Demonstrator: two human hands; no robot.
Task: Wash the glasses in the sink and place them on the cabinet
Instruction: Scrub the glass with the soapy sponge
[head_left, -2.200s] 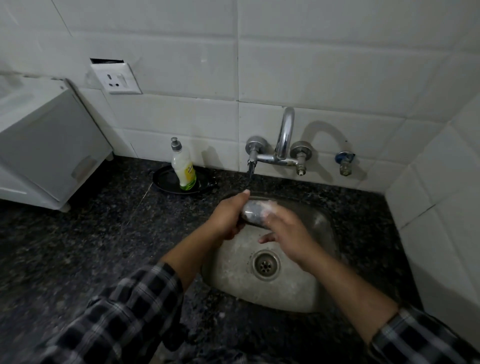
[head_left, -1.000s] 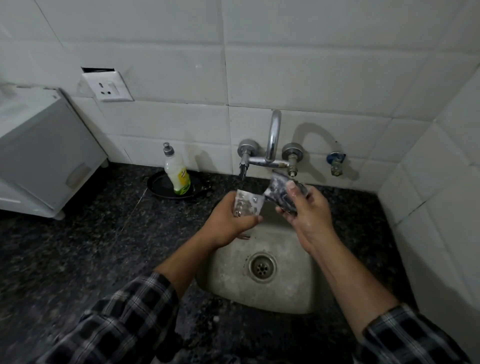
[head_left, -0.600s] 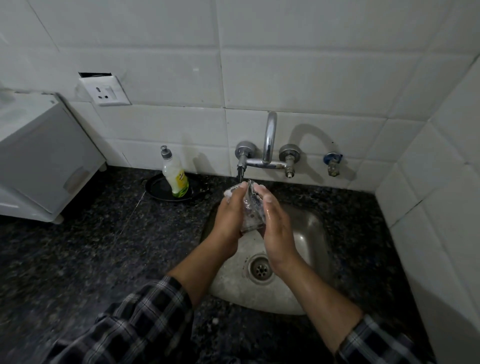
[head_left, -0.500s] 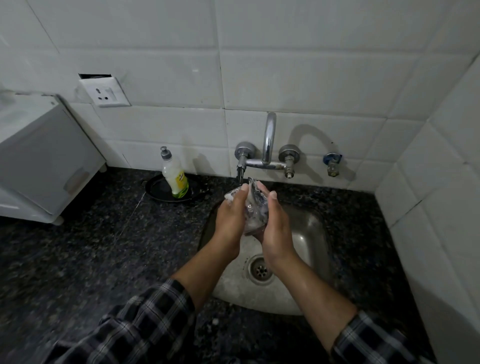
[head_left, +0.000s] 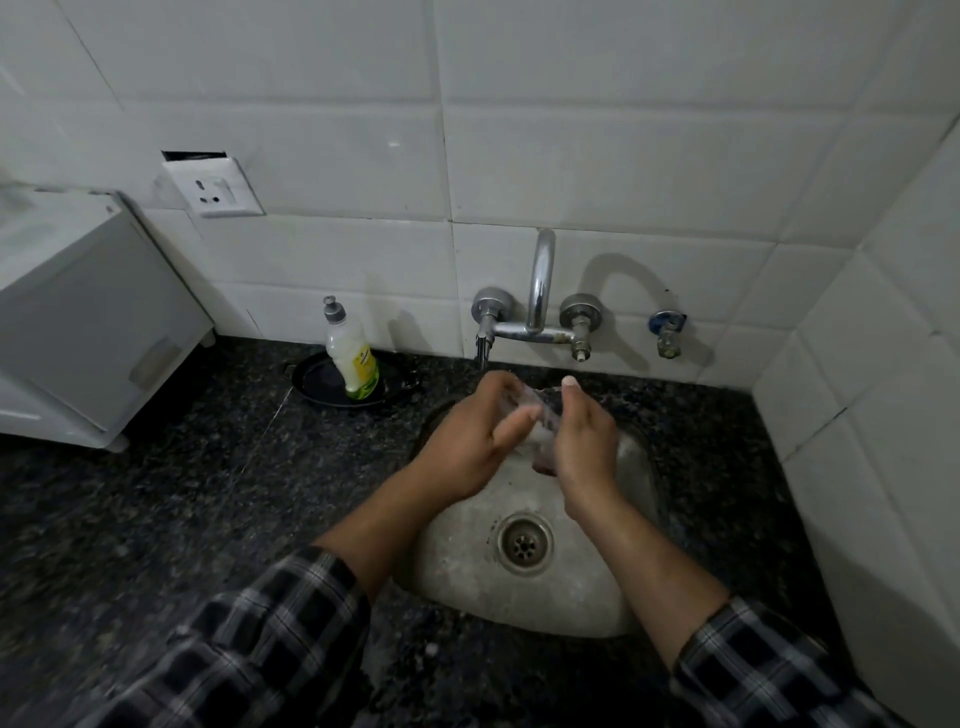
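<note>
A clear drinking glass (head_left: 540, 415) sits between both my hands, above the back of the steel sink (head_left: 582, 597) and just below the tap spout (head_left: 483, 353). My left hand (head_left: 467, 447) wraps round its left side, thumb across the front. My right hand (head_left: 582, 441) grips its right side with the fingers curled behind. Most of the glass is hidden by the fingers and blurred. I cannot tell whether a second glass is in the hands.
A dish soap bottle (head_left: 350, 358) stands in a black dish (head_left: 317, 389) left of the tap. A white appliance (head_left: 88, 317) fills the left of the dark granite counter (head_left: 156, 519). White tiled walls close the back and right. A wall socket (head_left: 215, 187) is above.
Half a second ago the hands held the glass upright and higher under the spout. Now they have dropped slightly and the left hand has slid across the glass.
</note>
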